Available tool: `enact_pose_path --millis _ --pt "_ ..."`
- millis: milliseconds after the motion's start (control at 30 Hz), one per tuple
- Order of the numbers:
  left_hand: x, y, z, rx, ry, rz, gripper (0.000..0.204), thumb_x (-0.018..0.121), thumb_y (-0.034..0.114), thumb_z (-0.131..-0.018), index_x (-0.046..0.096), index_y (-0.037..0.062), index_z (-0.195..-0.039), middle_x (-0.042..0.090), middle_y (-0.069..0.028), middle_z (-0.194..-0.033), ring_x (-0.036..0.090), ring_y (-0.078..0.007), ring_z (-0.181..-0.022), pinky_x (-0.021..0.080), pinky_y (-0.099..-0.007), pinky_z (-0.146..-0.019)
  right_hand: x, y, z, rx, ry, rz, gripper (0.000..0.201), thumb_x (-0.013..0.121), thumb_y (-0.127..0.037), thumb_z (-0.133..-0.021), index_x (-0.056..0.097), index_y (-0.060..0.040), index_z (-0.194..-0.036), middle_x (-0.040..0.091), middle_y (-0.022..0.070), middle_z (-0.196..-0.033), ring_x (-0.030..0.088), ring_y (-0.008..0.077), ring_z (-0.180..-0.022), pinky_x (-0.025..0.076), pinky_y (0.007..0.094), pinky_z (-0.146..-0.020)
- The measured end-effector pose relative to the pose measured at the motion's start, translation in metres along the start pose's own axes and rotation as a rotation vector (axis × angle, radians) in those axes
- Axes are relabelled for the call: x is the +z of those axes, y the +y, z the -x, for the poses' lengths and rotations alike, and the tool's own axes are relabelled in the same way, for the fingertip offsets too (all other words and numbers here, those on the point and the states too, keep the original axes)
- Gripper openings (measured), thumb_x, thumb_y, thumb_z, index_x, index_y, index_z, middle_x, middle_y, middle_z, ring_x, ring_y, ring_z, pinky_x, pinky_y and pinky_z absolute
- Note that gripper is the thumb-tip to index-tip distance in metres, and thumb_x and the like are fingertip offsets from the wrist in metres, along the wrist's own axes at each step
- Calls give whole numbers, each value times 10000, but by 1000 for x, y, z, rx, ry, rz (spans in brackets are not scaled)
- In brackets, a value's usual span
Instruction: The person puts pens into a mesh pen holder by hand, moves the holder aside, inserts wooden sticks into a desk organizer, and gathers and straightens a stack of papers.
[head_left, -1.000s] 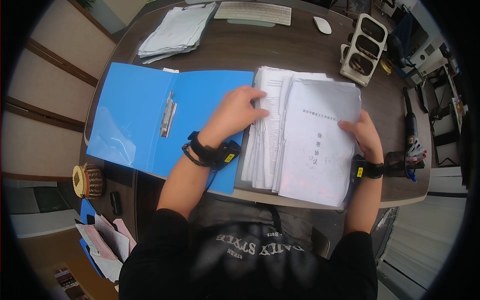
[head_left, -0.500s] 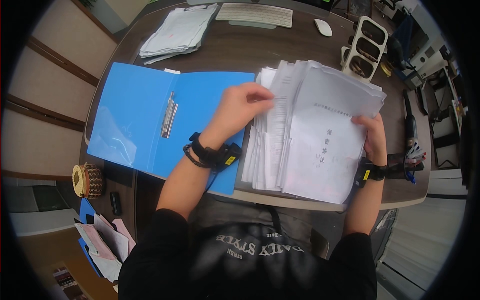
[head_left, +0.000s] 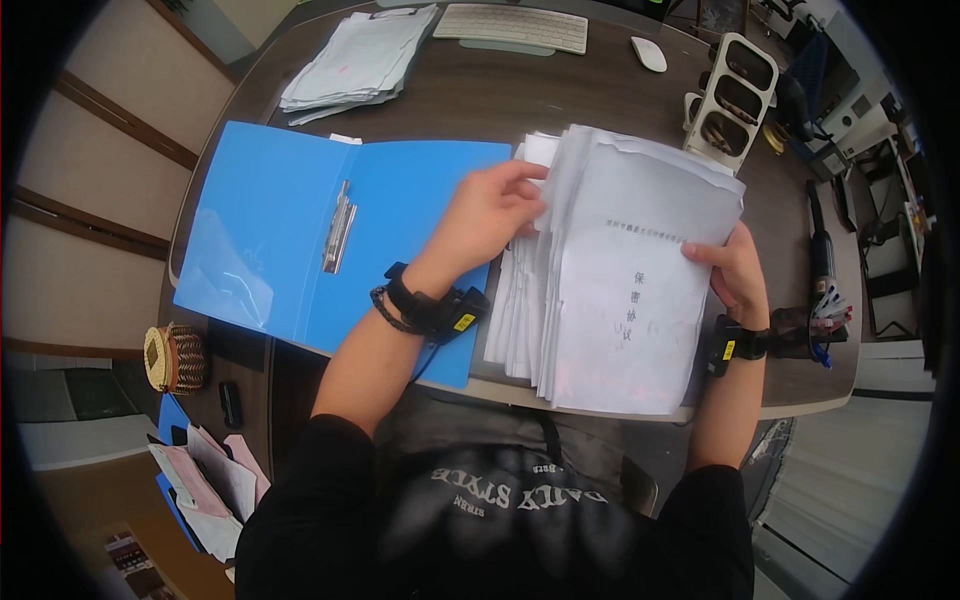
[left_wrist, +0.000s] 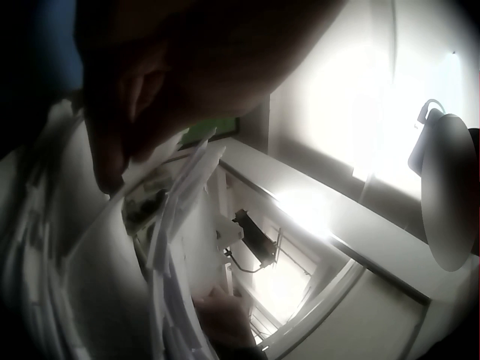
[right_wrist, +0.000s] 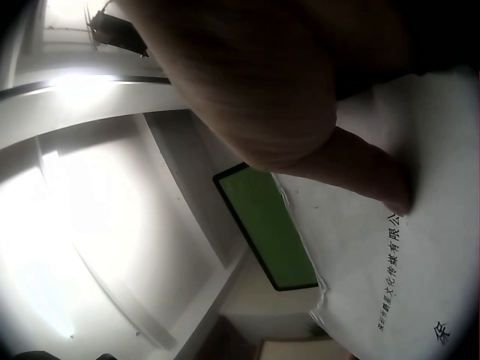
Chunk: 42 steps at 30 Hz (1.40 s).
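Note:
In the head view, the right hand (head_left: 737,278) grips the right side of a thick stack of white papers (head_left: 640,310), thumb laid over the printed cover sheet. The right wrist view shows that thumb pressed beside a line of Chinese print on the cover sheet (right_wrist: 360,232). At the stack's upper left, the left hand (head_left: 495,215) has bent fingers and thumb at the paper edges. In the left wrist view its fingertips pinch at the top of curved, fanned sheets (left_wrist: 105,247). More loose papers (head_left: 515,310) lie left of the stack, partly covered by it.
An open blue folder (head_left: 425,190) with a metal clip (head_left: 340,232) lies left. Behind are another paper pile (head_left: 360,65), a keyboard (head_left: 512,27) and a mouse (head_left: 649,54). A cream holder (head_left: 735,100) and a pen cup (head_left: 795,330) stand right.
The right hand shifted the stack rightward, then back left over the sheets beside it. The left hand moved slightly right, its fingers coming to the stack's left edge.

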<state>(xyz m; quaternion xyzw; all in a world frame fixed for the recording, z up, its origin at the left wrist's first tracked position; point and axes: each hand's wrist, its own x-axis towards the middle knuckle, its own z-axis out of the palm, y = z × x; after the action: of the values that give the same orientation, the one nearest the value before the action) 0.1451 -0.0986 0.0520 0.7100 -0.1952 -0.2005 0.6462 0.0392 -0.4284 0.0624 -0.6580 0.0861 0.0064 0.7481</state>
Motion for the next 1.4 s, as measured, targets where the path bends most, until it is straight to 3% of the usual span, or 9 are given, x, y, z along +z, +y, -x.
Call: enact_pose_path --millis 433,700,1033,1100,1200,1300,1367,1400 --pt "2 -7 0 -1 -64 -73 260 618 98 -987 605 -13 -1221 684 -25 -1062 641 -76 -933 551 -253 -765 6 6 -3 81 3 12 437 730 112 -753 613 102 -1175 702 168 -1102 695 245 -964 552 370 -914" --pt "5 -1 3 -55 -140 58 434 551 90 -1015 401 34 -1418 707 -50 -1045 657 -79 -928 558 -240 -789 8 6 -3 91 16 -3 408 737 107 -765 621 92 -1156 706 162 -1096 699 235 -952 557 363 -897" --pt "8 10 5 -86 -194 81 483 587 100 -1006 366 31 -1430 719 -106 -1079 686 -126 -971 559 -259 -819 10 11 -7 81 0 -8 427 757 87 -759 620 83 -1163 709 154 -1090 696 224 -946 552 361 -898" --pt "11 5 5 -3 -199 215 526 626 62 -974 357 19 -1424 723 -145 -1075 700 -147 -972 563 -273 -821 11 11 -6 77 0 -7 431 760 83 -758 620 82 -1166 709 153 -1090 695 222 -947 550 360 -900" --pt "8 4 4 6 -183 175 544 637 31 -956 351 16 -1419 725 -161 -1054 708 -158 -958 567 -284 -816 14 10 -5 83 1 -4 452 781 60 -751 617 82 -1172 711 149 -1079 695 216 -938 546 351 -897" --pt "7 5 4 22 -192 168 541 634 31 -954 353 17 -1416 725 -154 -1049 710 -155 -938 567 -280 -805 16 8 -5 26 61 70 484 803 26 -747 615 67 -1191 707 128 -1089 687 207 -955 539 339 -900" --pt "6 7 5 21 -197 168 541 633 29 -954 352 16 -1416 723 -153 -1046 709 -153 -937 566 -279 -805 22 5 -4 -150 100 124 578 825 -14 -745 577 42 -1264 682 117 -1152 665 198 -1024 528 334 -917" --pt "6 8 5 20 -204 167 540 632 28 -954 350 15 -1415 722 -152 -1044 708 -150 -935 565 -278 -804 22 4 -4 -150 100 125 578 825 -14 -745 577 42 -1264 682 117 -1152 665 198 -1024 528 334 -917"
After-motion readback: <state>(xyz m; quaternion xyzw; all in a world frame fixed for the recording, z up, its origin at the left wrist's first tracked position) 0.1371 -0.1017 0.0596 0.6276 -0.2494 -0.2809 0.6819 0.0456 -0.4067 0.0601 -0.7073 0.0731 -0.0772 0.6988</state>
